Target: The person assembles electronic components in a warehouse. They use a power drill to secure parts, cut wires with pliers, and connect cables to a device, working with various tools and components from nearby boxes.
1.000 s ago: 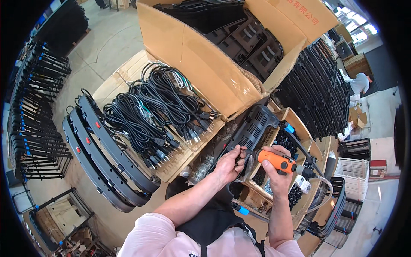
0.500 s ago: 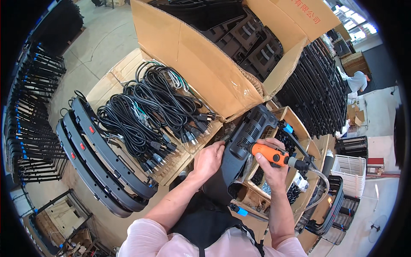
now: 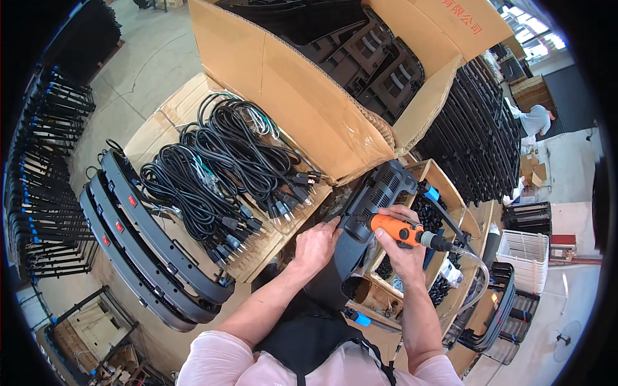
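Observation:
A long black plastic housing [image 3: 331,265] with slotted vents lies in front of my body. My left hand [image 3: 317,246] grips its left edge, the fingertips partly hidden against it. In my right hand [image 3: 403,252] is an orange air screwdriver [image 3: 394,228], held level with my fingers wrapped round its body. The driver's front end meets the raised vented part of the housing, and its tip is hidden there. From its back end a clear air hose [image 3: 481,270] curves down.
Bundled black power cords [image 3: 199,186] lie on cardboard at the left, beside curved grey panels [image 3: 145,257] with red switches. A big carton [image 3: 290,96] of black plastic parts stands ahead. Wooden bins [image 3: 444,177] of small black parts are at the right. A person [image 3: 535,120] is far right.
My right hand and the orange air screwdriver have moved a little left, closer in against the housing. My left hand stays on the housing's edge.

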A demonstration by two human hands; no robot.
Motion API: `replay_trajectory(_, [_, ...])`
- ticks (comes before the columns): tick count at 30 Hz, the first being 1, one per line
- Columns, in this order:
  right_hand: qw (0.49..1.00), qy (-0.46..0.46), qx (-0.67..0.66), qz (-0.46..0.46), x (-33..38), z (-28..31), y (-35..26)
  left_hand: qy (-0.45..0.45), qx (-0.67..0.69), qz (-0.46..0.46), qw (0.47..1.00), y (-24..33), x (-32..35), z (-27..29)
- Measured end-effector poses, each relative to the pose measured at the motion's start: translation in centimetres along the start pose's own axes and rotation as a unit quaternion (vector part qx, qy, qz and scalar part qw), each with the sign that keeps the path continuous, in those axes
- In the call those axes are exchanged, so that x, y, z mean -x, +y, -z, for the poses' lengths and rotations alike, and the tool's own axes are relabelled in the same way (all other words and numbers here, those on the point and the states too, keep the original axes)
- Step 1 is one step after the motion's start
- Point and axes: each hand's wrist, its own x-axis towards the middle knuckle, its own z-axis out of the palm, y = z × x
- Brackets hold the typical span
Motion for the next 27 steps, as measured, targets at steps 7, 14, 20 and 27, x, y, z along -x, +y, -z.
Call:
replay_trajectory(7, [0.999, -0.017, 0.008, -0.030, -0.3, -1.0, 0.8, -0.005, 0.024, 0.023, 0.999, 0.0, 0.1, 0.0])
replay_trajectory(14, [0.996, -0.051, 0.064, 0.024, -1.2, -1.8, 1.5, -0.016, 0.027, 0.040, 0.999, 0.1, 0.1, 0.0])
replay_trajectory(20, [0.993, -0.069, 0.097, 0.025, -1.5, -1.7, 1.2, -0.033, 0.025, 0.048, 0.998, 0.4, 0.3, 0.3])
replay_trajectory(27, [0.996, -0.071, 0.038, 0.024, -1.4, -1.4, 2.0, 0.024, 0.331, 0.116, 0.936, -0.7, 2.2, -0.5])
